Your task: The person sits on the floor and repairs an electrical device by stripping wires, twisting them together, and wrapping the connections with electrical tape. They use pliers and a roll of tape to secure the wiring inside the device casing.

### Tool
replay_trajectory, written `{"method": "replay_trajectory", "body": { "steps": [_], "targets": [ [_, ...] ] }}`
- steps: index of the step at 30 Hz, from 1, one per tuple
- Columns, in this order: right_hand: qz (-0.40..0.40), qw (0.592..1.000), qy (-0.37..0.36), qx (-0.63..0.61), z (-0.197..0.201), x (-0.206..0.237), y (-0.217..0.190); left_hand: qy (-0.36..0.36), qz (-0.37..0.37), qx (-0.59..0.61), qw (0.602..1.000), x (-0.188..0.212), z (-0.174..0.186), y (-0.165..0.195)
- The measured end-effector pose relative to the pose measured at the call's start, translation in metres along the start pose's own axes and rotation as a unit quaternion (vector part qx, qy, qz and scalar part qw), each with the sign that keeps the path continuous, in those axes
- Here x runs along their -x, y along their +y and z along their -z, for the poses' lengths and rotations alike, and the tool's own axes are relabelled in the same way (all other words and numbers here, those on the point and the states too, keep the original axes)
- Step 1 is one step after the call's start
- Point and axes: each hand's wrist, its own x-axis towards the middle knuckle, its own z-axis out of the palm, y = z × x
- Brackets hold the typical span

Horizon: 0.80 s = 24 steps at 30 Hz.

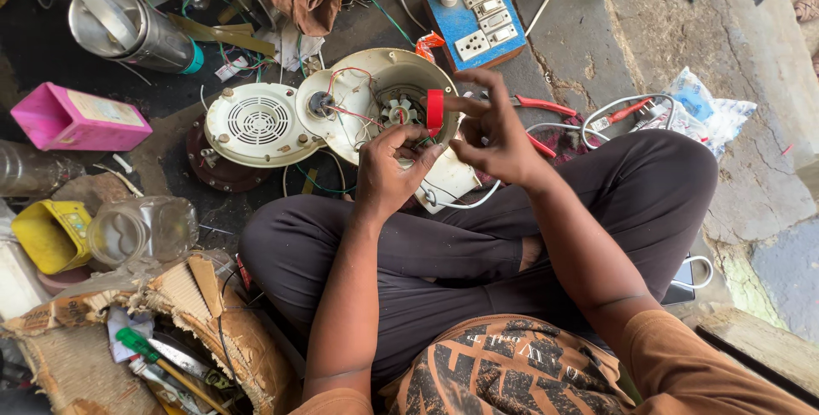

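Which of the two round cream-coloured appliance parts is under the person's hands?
The open one with wires and a small fan, on the right; the vented cover lies untouched beside it.

Wire ends hidden behind fingers

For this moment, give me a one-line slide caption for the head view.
Seated cross-legged, a person's left hand and right hand wrap red tape on wires above an opened cream appliance base.

The left hand pinches wires at the rim of a cream appliance base lying open on the floor, its small fan and red wiring exposed. The right hand holds a roll of red tape just above it. A round vented cover lies beside the base, and red pliers are near the right hand.
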Motion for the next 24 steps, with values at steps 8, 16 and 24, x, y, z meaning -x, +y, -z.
{"method": "replay_trajectory", "body": {
  "steps": [8, 16, 24],
  "targets": [
    [0.125, 0.913, 0.055, 0.385, -0.011, -0.005, 0.008, 0.108, -0.053, -0.187, 0.975, 0.003, -0.013, -0.013],
    [0.004, 0.956, -0.031, 0.292, 0.002, 0.001, -0.002, 0.156, -0.056, -0.220, 0.961, 0.005, -0.021, -0.009],
    [-0.039, 0.986, -0.085, -0.134, 0.018, 0.000, -0.007, 0.087, -0.180, -0.231, 0.952, 0.000, -0.011, -0.001]
  ]
}}
